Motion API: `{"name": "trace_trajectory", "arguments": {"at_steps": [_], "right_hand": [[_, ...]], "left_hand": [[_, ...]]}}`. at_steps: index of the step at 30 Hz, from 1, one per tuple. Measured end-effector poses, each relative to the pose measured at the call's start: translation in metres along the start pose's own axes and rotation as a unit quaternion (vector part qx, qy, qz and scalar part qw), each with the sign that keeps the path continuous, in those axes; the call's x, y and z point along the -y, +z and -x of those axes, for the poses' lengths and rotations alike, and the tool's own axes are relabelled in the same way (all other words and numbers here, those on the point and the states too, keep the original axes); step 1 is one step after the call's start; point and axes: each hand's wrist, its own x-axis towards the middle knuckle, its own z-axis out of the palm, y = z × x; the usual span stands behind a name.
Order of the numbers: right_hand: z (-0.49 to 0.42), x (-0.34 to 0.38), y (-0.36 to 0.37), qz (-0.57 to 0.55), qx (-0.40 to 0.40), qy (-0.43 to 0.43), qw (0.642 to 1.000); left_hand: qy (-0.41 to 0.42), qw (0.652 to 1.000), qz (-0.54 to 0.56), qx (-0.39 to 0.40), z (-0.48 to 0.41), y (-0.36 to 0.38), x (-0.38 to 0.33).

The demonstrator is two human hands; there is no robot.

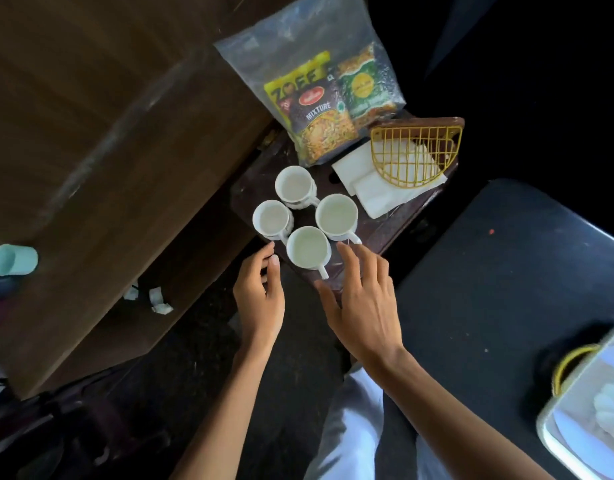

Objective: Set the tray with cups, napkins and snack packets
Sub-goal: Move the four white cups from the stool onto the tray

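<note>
Left hand [260, 299] open, fingers loosely bent, holding nothing, just beside nearest cup [308, 250]. Right hand [364, 306] open, fingers spread, flanking cup's other side; contact unclear. Other cups [336, 214] clustered behind, near tray [380, 230] front edge. Napkins [364, 188], snack packets [324, 128] at back.

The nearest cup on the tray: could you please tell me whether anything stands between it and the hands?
Nothing visible does. The left hand is just left of the nearest cup and the right hand just right of it, near its handle, with only open gaps between. The other three cups stand beyond it.
</note>
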Motion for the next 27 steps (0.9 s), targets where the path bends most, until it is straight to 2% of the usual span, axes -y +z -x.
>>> {"name": "trace_trajectory", "arguments": {"at_steps": [4, 8, 14, 22, 27], "right_hand": [[-0.008, 0.007, 0.017, -0.109, 0.013, 0.063, 0.992], [-0.012, 0.008, 0.03, -0.19, 0.036, 0.101, 0.976], [-0.014, 0.005, 0.042, -0.224, 0.023, 0.144, 0.964], [-0.005, -0.001, 0.047, -0.196, 0.003, 0.125, 0.973], [0.01, -0.013, 0.04, -0.235, -0.012, 0.133, 0.963]], "left_hand": [[-0.034, 0.998, 0.047, 0.01, -0.005, 0.012, -0.001], [-0.081, 0.992, 0.094, -0.024, -0.002, 0.02, -0.004], [-0.133, 0.974, 0.177, -0.043, 0.003, 0.026, -0.009], [-0.154, 0.968, 0.191, -0.053, 0.009, 0.028, -0.007], [-0.171, 0.965, 0.198, -0.027, 0.019, 0.025, -0.004]]}}
